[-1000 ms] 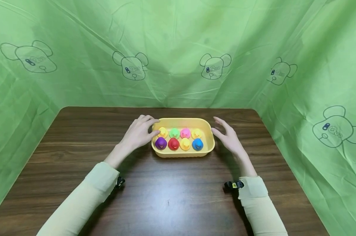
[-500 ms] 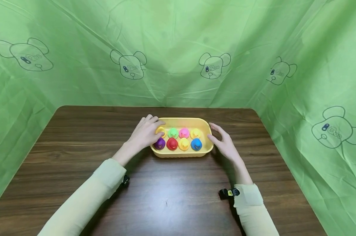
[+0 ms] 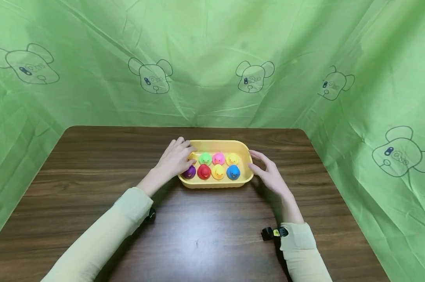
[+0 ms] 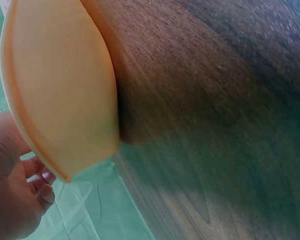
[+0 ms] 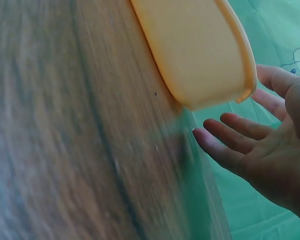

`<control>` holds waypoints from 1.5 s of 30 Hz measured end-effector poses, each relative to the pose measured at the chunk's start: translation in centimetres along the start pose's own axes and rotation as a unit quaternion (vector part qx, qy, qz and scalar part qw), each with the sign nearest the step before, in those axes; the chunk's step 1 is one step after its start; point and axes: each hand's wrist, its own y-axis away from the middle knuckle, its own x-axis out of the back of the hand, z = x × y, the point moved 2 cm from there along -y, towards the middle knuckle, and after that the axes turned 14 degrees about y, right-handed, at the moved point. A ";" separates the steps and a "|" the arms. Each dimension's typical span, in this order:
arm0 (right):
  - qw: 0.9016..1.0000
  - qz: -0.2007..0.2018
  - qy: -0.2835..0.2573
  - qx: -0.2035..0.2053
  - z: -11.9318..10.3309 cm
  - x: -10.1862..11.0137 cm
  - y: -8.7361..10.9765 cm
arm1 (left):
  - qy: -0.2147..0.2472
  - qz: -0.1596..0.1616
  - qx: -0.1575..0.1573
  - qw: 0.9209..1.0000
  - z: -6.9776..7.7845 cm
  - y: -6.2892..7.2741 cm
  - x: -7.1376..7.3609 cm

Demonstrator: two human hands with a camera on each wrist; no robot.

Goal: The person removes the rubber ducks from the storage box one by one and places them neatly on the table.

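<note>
Reaching over the left end of a rounded, oblong, pale-yellow tray, the person's left grip, a bare hand, has its thumb and forefinger close about a small yellow toy duck in the far-left place. The duck is mostly hidden, and I cannot tell whether it is pinched. At the tray's right end, the right grip, also a bare hand, is loosely spread, thumb and forefinger at the rim, the other fingers fanned out below and clasping nothing. The tray sits on a dark brown, wood-grained tabletop, near its far edge. Rightward along the far row come a light green duck, a pink duck and a second yellow duck; the near row runs purple duck, red duck, third yellow duck and blue duck. Cream sleeves cover both forearms. Creased green cloth, printed with round-eared animal heads, hangs behind.
</note>
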 end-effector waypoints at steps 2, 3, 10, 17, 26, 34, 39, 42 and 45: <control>1.000 -0.010 -0.016 -0.005 0.1 0.0 0.1 | -0.004 -0.003 0.002 1.000 0.0 0.0 0.0; 1.000 -0.016 -0.023 -0.004 0.1 0.0 0.1 | -0.007 -0.004 0.004 1.000 0.0 0.1 0.0; 0.997 -0.040 -0.057 -0.013 0.5 -0.1 0.2 | -0.020 -0.012 0.006 1.000 -0.1 0.1 -0.2; 0.997 -0.050 -0.056 -0.017 0.7 -0.3 0.3 | -0.026 -0.012 -0.001 1.000 -0.1 0.1 -0.4; 0.997 -0.050 -0.059 -0.026 0.6 -0.5 0.4 | -0.027 -0.009 -0.004 1.000 -0.2 0.1 -0.5; 0.996 -0.051 -0.060 -0.032 0.4 -0.5 0.4 | -0.024 0.008 -0.018 1.000 -0.3 0.2 -0.2; 0.996 -0.052 -0.059 -0.033 0.4 -0.5 0.3 | -0.022 0.018 -0.030 0.999 -0.2 0.2 0.2; 0.996 -0.054 -0.059 -0.030 0.3 -0.4 0.2 | -0.013 0.023 -0.035 0.999 -0.1 0.2 0.7; 0.996 -0.056 -0.062 -0.028 0.3 -0.3 0.2 | -0.002 0.028 -0.040 0.999 0.1 0.2 1.2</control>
